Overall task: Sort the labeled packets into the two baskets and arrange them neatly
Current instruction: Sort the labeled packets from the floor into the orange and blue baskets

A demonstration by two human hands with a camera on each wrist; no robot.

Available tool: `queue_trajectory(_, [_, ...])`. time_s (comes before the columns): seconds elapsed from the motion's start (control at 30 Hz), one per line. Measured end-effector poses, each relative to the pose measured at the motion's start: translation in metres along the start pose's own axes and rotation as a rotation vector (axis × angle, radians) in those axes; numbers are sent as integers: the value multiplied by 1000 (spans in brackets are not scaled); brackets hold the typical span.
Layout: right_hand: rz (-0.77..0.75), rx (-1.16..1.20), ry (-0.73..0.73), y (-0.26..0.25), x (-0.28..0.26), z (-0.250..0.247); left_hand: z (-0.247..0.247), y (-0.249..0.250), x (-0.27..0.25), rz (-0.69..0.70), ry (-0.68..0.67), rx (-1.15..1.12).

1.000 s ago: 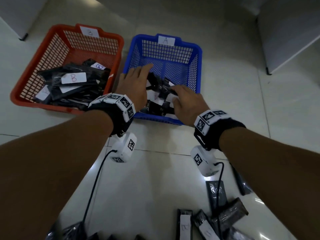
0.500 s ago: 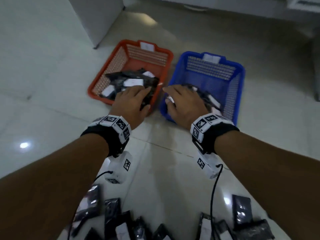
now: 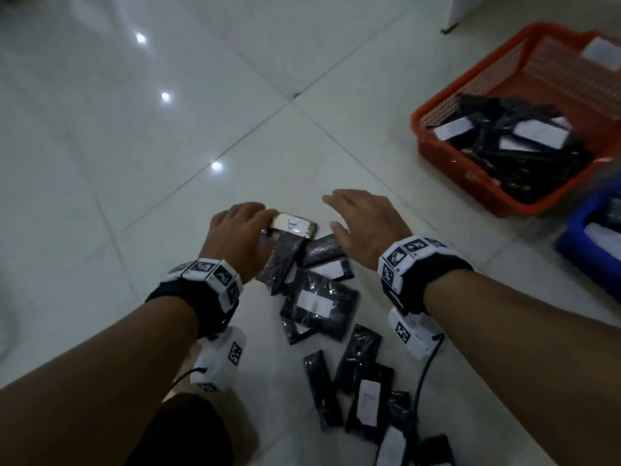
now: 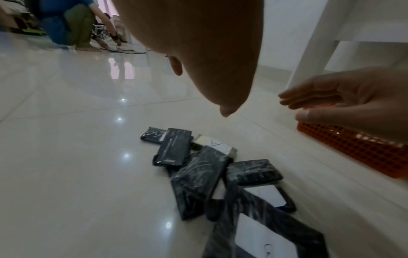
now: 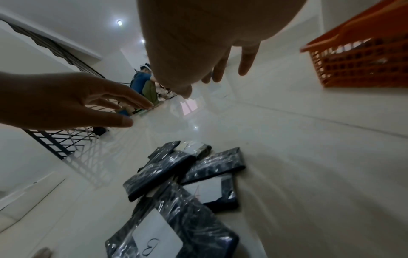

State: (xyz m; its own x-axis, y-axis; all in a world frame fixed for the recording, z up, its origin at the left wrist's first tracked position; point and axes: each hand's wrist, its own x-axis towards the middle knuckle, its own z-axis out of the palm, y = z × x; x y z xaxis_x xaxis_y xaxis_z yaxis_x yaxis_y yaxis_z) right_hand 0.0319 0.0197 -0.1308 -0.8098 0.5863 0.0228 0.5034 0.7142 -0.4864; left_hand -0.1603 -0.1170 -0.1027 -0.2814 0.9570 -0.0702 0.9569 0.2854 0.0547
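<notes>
Both hands spread, holding nothing — left hand [image 3: 235, 237] and right hand [image 3: 364, 223] hover over floor packets [image 3: 319, 307], orange basket [image 3: 470, 169] far right.

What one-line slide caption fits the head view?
Both open hands, left hand and right hand, hover over unsorted packets beside the orange basket.

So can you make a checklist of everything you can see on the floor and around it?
Surface: glossy tiled floor, lamp glints on it.
Job's things: black packets heaped on the floor, one labelled A on top; red basket part full; blue basket at the frame's edge.
Clutter: nothing seen.
Grips: left hand and right hand open, above the heap.
Cables: black wire from the right wrist camera.
Surroundings: white furniture leg; another person crouching far off.
</notes>
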Motion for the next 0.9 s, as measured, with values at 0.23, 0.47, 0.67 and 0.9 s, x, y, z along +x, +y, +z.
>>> queue_trajectory(0.23, [88, 17, -374, -11, 16, 45, 42, -54, 13, -110, -195, -18])
queue_trajectory(0.47, [132, 5, -423, 6, 14, 69, 74, -33, 77, 8, -262, -280])
queue_trajectory(0.67, [92, -178, -330, 17, 20, 76, 95, -24, 93, -2, -402, -193])
queue_trajectory(0.9, [203, -33, -320, 25, 26, 78, 98, -33, 92, -87, -342, -229])
